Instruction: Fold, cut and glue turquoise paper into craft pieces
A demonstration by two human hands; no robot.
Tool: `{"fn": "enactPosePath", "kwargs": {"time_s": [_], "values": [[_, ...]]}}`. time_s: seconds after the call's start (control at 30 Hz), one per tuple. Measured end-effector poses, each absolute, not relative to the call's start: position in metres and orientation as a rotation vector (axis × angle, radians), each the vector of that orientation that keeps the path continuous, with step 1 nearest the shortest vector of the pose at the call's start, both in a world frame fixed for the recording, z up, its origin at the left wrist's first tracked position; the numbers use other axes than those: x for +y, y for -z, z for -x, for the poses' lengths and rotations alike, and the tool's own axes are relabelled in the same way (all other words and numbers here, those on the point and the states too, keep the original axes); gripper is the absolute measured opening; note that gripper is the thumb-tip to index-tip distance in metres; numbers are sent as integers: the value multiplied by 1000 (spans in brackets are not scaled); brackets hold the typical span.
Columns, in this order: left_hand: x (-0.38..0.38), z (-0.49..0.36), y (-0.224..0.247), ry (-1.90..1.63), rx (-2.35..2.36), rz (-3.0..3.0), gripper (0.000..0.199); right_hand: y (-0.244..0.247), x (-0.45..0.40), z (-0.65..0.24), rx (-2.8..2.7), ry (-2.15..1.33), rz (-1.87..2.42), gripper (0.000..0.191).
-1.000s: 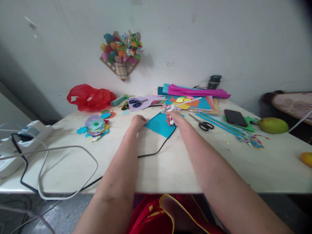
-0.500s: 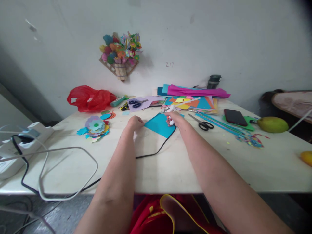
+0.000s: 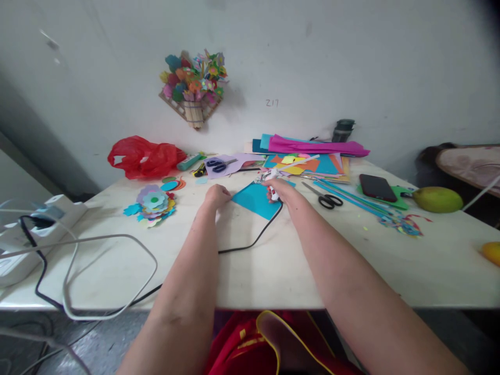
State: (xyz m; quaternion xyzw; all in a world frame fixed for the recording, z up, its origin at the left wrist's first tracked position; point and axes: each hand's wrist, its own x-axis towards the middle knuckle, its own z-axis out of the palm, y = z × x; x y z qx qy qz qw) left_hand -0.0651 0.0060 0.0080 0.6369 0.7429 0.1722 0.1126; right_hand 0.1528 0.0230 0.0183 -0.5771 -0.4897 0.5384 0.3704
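Observation:
A blue paper square (image 3: 255, 202) lies on the table, one corner pointing to the left. My left hand (image 3: 219, 196) is closed at that left corner, its fingertips pinching the paper's edge. My right hand (image 3: 278, 190) grips a white and red glue gun (image 3: 273, 192) above the paper's right part. The gun's nozzle points left, near the upper edge of the blue paper. From its handle a black cord (image 3: 255, 240) runs down and left, passing beneath my left forearm.
Black scissors (image 3: 329, 201), blue strips (image 3: 353, 199) and a phone (image 3: 377, 188) lie to the right. Stacked paper flowers (image 3: 154, 204) and a red bag (image 3: 142, 158) are on the left. A power strip (image 3: 42, 229) with looping cables stands far left. Coloured sheets (image 3: 312, 165) lie behind.
The glue gun's tip has moved slightly left along the upper edge of the blue paper, with my right hand. My left hand has stayed at the left corner.

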Motion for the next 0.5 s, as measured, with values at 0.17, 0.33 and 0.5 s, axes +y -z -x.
{"fn": "enactPosePath", "kwargs": {"time_s": [0.17,0.33,0.5], "values": [[9,66,-6,-518,2188,-1861,18,-24,18,-152,-1269,-1412,1486,19],[12,67,-4,-526,2194,-1872,18,-25,16,-152,-1303,-1467,1438,22],[10,67,-5,-534,2198,-1877,18,-23,18,-151,-1282,-1458,1428,21]]}}
